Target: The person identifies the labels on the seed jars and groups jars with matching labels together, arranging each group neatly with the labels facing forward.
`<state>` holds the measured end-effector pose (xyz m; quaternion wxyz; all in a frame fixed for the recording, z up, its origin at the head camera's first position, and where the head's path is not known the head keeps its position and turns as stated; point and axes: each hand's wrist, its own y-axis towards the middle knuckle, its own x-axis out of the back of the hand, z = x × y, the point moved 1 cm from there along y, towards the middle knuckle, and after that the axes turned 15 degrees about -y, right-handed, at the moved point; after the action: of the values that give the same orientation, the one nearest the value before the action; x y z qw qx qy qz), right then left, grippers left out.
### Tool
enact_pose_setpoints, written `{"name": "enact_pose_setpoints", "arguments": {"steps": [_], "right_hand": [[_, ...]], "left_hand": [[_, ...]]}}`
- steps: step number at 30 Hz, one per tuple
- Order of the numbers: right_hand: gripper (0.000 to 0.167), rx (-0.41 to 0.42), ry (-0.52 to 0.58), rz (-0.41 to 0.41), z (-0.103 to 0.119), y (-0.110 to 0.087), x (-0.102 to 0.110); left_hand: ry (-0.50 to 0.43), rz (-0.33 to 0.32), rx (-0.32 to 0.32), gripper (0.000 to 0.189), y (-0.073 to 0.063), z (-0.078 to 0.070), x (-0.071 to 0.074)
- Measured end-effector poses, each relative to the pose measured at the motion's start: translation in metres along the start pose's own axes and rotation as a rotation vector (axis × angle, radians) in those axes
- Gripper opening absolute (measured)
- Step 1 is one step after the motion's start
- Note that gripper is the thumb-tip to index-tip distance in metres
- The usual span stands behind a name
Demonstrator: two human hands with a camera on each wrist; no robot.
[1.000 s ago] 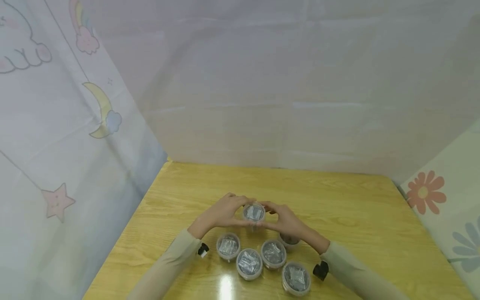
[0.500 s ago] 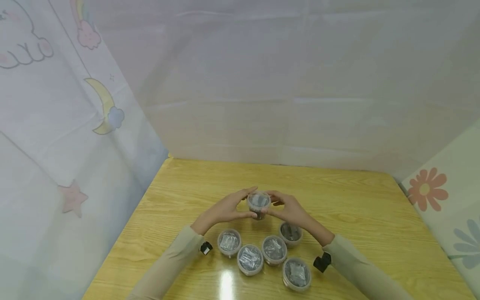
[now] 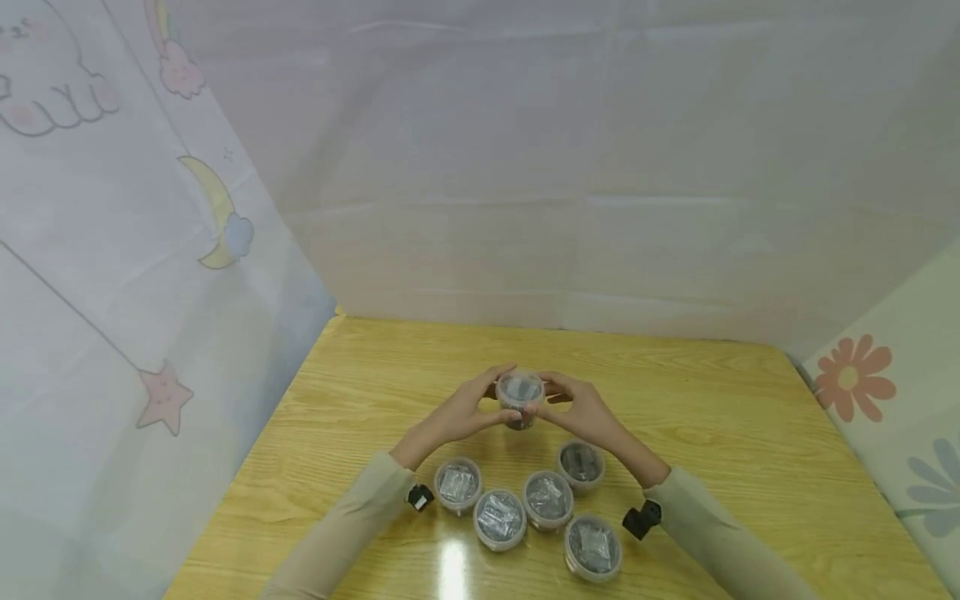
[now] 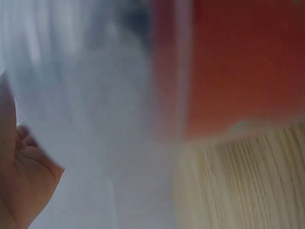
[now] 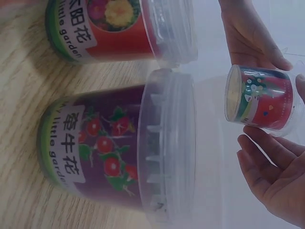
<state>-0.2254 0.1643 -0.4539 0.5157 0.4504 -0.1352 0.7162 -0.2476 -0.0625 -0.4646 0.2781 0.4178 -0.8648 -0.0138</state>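
Note:
In the head view my left hand (image 3: 471, 412) and right hand (image 3: 587, 412) hold one small round plastic tub (image 3: 521, 388) between them, thumbs at the near side and fingers reaching round the back. It is upright above the table. In the right wrist view, turned sideways, the held tub (image 5: 267, 100) shows a red and green printed wall. The right hand (image 5: 279, 176) lies along its lower side there; the left hand (image 5: 252, 36) is across from it. Part of the left hand (image 4: 31, 183) appears in the left wrist view, behind a blurred red tub (image 4: 248, 62).
Several similar tubs with clear lids stand nearer the body: a leftmost tub (image 3: 457, 485), a middle tub (image 3: 500, 520), a front-right tub (image 3: 593, 547). A purple tub (image 5: 102, 148) with flower pictures stands close to the right wrist. Printed cloth (image 3: 480, 208) hangs behind the wooden table (image 3: 360, 375).
Both hands have carried the held tub up and away from the body, slightly to the right. A tub partly covered by the right arm now shows fully. The other tubs stay put.

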Motion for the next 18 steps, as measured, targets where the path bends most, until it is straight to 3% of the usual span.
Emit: {"name": "enact_pose_setpoints", "arguments": {"steps": [14, 18], "right_hand": [[0.054, 0.015, 0.03, 0.001, -0.0001, -0.0012, 0.0031], [0.063, 0.03, 0.071, 0.037, -0.0021, -0.002, 0.0024]], "left_hand": [[-0.102, -0.028, 0.033, 0.074, 0.0047, -0.0062, -0.0001], [-0.121, -0.04, 0.046, 0.075, 0.0049, -0.0073, 0.0009]]}}
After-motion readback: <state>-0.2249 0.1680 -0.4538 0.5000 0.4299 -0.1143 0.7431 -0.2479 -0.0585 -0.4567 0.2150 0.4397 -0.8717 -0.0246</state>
